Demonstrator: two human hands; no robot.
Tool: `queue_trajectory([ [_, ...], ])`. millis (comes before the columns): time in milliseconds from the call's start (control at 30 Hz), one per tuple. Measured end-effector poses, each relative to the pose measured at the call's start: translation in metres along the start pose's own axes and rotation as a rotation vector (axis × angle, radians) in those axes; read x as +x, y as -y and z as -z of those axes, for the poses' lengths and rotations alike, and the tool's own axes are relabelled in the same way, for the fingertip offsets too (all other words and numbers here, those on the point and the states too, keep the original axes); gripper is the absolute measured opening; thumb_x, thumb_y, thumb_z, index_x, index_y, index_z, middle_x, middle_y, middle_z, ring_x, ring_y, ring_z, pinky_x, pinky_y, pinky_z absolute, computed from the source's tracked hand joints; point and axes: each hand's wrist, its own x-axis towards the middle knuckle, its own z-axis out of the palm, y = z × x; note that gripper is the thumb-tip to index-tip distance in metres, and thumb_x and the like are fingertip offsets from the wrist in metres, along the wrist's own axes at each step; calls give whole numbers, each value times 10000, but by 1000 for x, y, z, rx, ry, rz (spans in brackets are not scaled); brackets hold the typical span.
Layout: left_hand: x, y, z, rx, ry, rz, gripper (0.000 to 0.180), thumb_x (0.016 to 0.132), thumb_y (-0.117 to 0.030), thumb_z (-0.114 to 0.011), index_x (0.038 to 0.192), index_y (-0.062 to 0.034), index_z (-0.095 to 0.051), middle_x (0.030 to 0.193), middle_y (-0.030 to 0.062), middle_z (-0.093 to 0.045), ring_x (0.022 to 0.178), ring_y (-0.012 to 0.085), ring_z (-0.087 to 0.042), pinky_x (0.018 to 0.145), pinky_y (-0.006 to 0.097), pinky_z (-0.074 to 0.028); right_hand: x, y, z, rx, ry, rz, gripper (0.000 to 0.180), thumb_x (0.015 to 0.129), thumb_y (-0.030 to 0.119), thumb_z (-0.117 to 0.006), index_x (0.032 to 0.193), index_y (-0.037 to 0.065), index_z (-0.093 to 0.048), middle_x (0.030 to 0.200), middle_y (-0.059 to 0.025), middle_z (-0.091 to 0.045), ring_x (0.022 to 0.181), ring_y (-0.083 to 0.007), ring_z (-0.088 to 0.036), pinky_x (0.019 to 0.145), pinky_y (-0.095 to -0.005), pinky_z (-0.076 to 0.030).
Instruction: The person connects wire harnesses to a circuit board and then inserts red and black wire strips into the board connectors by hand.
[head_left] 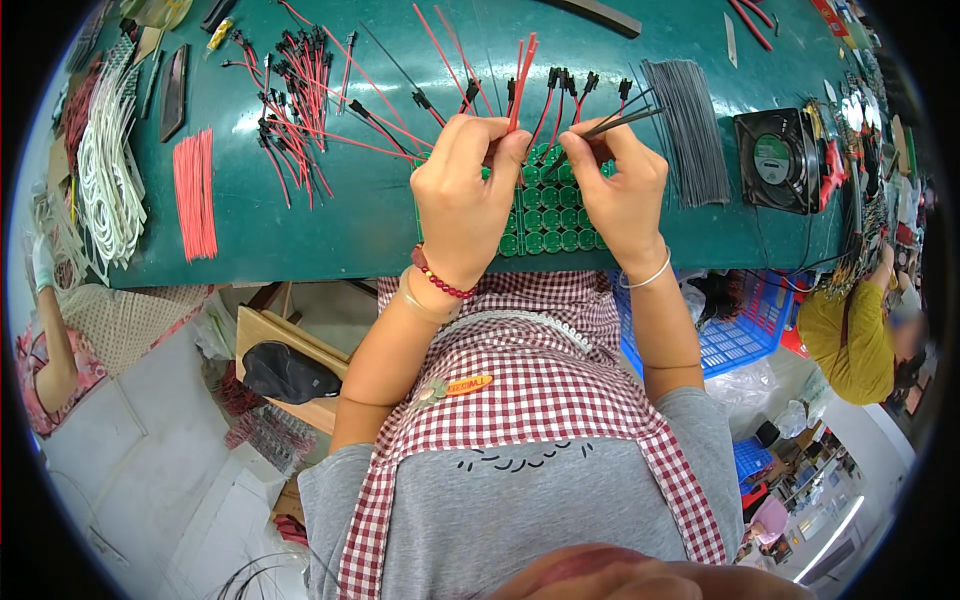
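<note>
My left hand (462, 190) is closed around a few thin red wires (521, 80), which stand up from between its thumb and fingers. A few black wires (632, 119) are pinched in my right hand (622, 190), their ends pointing right. Beneath and between the hands lies a green panel of round circuit boards (548, 215) near the table's front edge. Red and black leads with black plug connectors (566, 82) fan out along its far side. My fingers hide part of the panel and the wire ends nearest it.
On the green table (380, 225) are a black wire bundle (688, 130), a red wire bundle (194, 195), a pile of connector leads (300, 90), white cables (108, 160) and a black fan (778, 160). Other people sit at left and right. A blue crate (745, 335) stands below.
</note>
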Motion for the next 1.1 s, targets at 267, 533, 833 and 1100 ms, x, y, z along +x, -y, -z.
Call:
queue_trajectory([
  [267,2,0,-7,22,-3,-31,139,837,-70,-722,862,27,-626,780,81,-643,632,143,-638,569,258,-507,1,1,1,8,1,-15,147,830,18,-697,794,-4,-556,675,-98,-622,566,-178,-623,528,-291,-481],
  [533,2,4,-11,61,3,-54,135,841,-66,-716,865,29,-624,784,85,-641,631,150,-635,567,263,-507,0,-4,0,6,39,-24,127,827,32,-697,822,-7,-576,698,-110,-629,559,-186,-605,520,-297,-470],
  [833,3,5,-14,96,-7,-103,116,810,-41,-713,848,-9,-609,775,94,-616,610,227,-629,524,324,-492,3,-5,1,34,88,-34,209,822,20,-697,1020,-30,-654,763,-129,-653,538,-159,-561,510,-281,-454],
  [1100,2,5,-16,121,-25,-137,113,812,-51,-712,849,-18,-610,780,91,-618,617,234,-626,522,328,-488,-2,3,16,41,59,-130,177,824,27,-706,993,-10,-672,743,-75,-663,613,-111,-624,565,-241,-487],
])
